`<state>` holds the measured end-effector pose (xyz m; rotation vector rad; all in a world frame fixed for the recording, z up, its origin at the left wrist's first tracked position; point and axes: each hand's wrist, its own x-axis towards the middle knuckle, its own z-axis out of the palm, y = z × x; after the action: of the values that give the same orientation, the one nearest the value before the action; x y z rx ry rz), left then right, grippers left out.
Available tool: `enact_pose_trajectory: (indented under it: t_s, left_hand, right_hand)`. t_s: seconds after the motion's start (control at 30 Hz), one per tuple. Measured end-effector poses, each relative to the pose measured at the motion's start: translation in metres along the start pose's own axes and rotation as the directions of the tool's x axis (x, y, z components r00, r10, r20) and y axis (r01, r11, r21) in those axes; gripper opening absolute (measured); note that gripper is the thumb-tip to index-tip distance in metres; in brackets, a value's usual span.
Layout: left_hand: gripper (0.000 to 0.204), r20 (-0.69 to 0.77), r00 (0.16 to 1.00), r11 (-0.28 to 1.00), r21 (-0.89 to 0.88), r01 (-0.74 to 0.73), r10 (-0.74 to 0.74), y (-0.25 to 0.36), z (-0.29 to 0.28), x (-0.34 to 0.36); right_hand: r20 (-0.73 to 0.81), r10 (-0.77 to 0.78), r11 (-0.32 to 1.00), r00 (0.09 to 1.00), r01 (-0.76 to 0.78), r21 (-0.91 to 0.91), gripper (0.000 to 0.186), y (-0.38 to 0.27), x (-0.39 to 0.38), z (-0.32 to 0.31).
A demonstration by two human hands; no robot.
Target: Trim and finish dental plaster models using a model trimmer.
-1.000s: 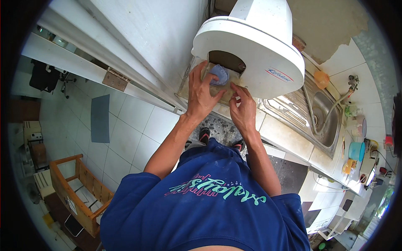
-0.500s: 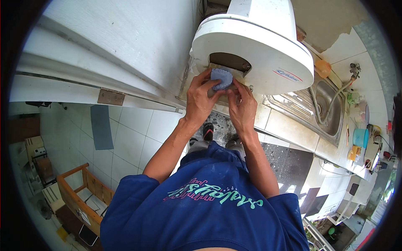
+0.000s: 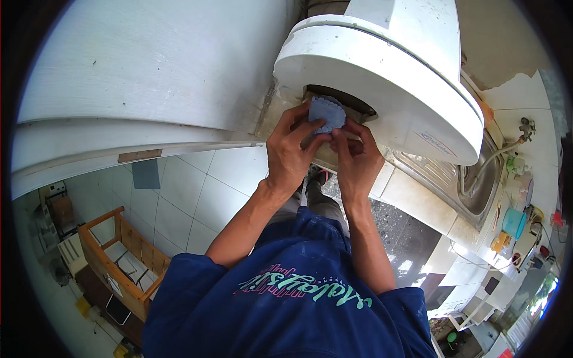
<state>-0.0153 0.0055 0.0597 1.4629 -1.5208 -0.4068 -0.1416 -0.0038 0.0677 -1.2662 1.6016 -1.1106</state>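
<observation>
A blue-grey dental cast (image 3: 327, 112) with a scalloped, tooth-lined edge is held at the dark opening (image 3: 361, 107) in the front of a white machine (image 3: 376, 65) with a rounded housing. My left hand (image 3: 289, 152) grips the cast from the left with thumb and curled fingers. On the right, my right hand (image 3: 359, 161) also has its fingertips on the cast, at its lower right side. A pale, stained ledge below the opening is partly hidden by my hands.
A steel sink (image 3: 477, 206) with a hose sits in the tiled counter (image 3: 406, 197) to the right, beside a cyan container (image 3: 513, 222) and small items. A white wall or door (image 3: 149, 71) borders the left. A wooden crate (image 3: 122, 256) stands on the floor at lower left.
The cast has risen and moved slightly right, held in both hands against the opening; my right fingers have come up onto it. The view has shifted, with the machine appearing farther right.
</observation>
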Motion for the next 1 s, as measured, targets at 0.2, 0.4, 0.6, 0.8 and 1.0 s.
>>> enact_pose_trajectory:
  t_s: [0.2,0.4,0.6,0.8,1.0]
  left_hand:
    - [0.030,-0.015,1.000,0.998,0.059,0.010,-0.009,0.003,0.003,0.003]
    - [0.028,-0.004,1.000,0.998,0.058,-0.005,0.005,-0.001,0.002,0.006]
    - [0.028,0.048,0.999,1.000,0.020,-0.005,0.005,-0.005,-0.002,0.009]
    - [0.028,0.100,0.994,0.999,0.021,-0.042,0.040,-0.006,-0.008,0.013]
    - [0.028,0.083,0.996,1.000,0.009,-0.015,0.015,-0.006,-0.005,0.012]
  right_hand:
    - [0.017,0.017,1.000,1.000,-0.017,-0.006,0.030,0.001,0.006,-0.001]
    - [0.001,0.016,1.000,1.000,-0.016,0.026,0.029,0.004,0.005,0.002]
    - [-0.018,0.077,0.997,0.997,-0.077,0.015,0.029,0.000,0.002,0.002]
    - [-0.038,0.032,0.998,0.999,-0.033,-0.047,0.028,0.004,0.000,0.003]
    - [-0.021,-0.075,0.994,0.997,0.073,-0.083,0.029,0.010,0.002,0.004]
